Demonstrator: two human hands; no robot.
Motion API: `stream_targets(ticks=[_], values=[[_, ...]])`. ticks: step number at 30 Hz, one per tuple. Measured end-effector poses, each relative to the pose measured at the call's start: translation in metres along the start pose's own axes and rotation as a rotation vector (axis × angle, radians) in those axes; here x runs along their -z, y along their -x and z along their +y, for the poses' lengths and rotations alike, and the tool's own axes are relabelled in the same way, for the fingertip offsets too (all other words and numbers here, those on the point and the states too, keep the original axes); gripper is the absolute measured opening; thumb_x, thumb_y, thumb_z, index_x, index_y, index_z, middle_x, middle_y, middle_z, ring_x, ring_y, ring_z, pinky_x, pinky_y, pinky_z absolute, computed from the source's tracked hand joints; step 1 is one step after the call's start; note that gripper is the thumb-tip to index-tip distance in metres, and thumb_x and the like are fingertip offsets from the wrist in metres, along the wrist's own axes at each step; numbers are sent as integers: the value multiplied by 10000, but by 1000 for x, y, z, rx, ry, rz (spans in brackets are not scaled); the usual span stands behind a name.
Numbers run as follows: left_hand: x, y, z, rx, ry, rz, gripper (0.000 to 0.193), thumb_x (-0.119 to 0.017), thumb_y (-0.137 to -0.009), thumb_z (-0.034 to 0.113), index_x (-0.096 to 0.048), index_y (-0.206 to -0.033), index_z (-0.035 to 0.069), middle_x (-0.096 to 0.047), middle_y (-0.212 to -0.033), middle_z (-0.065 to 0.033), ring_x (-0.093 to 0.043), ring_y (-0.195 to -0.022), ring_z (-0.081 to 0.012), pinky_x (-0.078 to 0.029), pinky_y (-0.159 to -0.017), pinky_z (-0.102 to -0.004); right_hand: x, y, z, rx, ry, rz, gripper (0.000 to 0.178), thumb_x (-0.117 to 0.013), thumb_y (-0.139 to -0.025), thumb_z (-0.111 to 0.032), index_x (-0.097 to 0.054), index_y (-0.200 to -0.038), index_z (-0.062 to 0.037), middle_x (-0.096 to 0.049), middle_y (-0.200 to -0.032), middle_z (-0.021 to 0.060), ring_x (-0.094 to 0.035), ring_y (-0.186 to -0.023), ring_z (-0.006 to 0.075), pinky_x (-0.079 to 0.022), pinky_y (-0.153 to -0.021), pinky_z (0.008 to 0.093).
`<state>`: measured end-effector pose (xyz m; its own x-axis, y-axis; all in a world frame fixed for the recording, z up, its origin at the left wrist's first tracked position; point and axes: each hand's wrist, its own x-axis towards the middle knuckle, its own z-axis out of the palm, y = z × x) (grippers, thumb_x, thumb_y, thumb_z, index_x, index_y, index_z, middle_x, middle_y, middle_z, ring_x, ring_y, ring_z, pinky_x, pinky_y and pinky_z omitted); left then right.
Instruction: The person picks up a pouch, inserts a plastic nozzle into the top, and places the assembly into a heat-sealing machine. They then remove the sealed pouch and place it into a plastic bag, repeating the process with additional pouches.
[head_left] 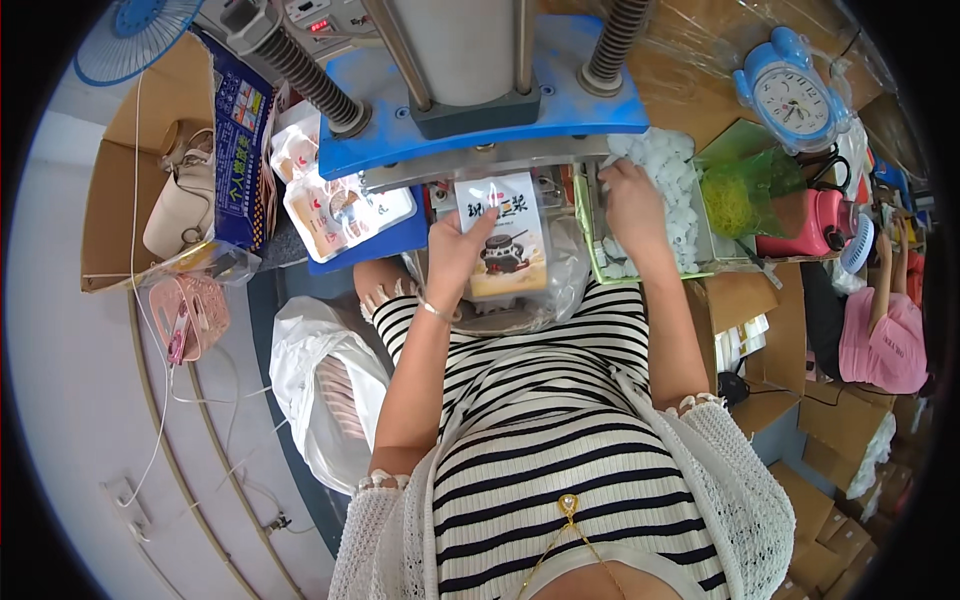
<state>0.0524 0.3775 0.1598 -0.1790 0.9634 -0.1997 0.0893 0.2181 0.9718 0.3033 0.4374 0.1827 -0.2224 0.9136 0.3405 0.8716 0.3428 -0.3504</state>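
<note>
My left hand (455, 250) is closed on a white and tan printed pouch (508, 262), its thumb lying across the front. The pouch is upright, with a picture of a dark pot on it, just below the press head. At the right, my right hand (637, 205) reaches into a green-rimmed box (597, 262) of small white pieces (672, 170). Its fingers are curled down among the pieces, and what they grip is too small to name. Under the pouch, clear plastic bagging (565, 270) lies over my lap.
A blue press (480, 145) with springs and rods stands straight ahead. Printed pouches (345, 212) lie on a blue tray at its left. A white plastic bag (315, 390) sits lower left. A blue alarm clock (795, 100) and a pink appliance (800, 230) stand at right; another person (885, 335) is farther off.
</note>
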Motion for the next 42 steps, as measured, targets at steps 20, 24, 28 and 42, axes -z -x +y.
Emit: stream_targets(ticks=[20, 24, 28, 42], values=[[60, 64, 39, -186, -593, 316, 126, -732, -836, 115, -680, -879, 10, -640, -767, -68, -590, -673, -210, -473, -660, -301, 1, 17, -62, -400, -1292, -11, 204, -515, -983, -81, -572, -1164, -6, -637, -977, 61, -608, -866, 126, -495, -777, 268], [17, 67, 30, -272, -210, 90, 170, -738, -854, 151, -673, -869, -6, -626, -725, -31, -518, -602, -107, -420, -558, -244, 9, -1, -80, -104, -1234, -56, 217, -536, -978, -70, -587, -1181, -14, -638, -991, 63, -618, -910, 133, -493, -807, 273], [-9, 55, 7, -94, -53, 20, 194, -724, -878, 163, -670, -859, -22, -600, -686, 9, -459, -595, -34, -377, -516, -209, -4, -7, -67, 69, -891, -315, 249, -561, -970, -93, -593, -1208, -25, -650, -988, 63, -623, -948, 138, -491, -808, 275], [3, -2, -12, 15, 84, 90, 207, -706, -900, 203, -697, -865, -1, -566, -640, 63, -450, -573, -38, -361, -527, -215, 8, 3, -8, -124, 9, 51, 125, -589, -865, -98, -635, -945, -12, -646, -926, 146, -624, -866, 355, -506, -748, 431]])
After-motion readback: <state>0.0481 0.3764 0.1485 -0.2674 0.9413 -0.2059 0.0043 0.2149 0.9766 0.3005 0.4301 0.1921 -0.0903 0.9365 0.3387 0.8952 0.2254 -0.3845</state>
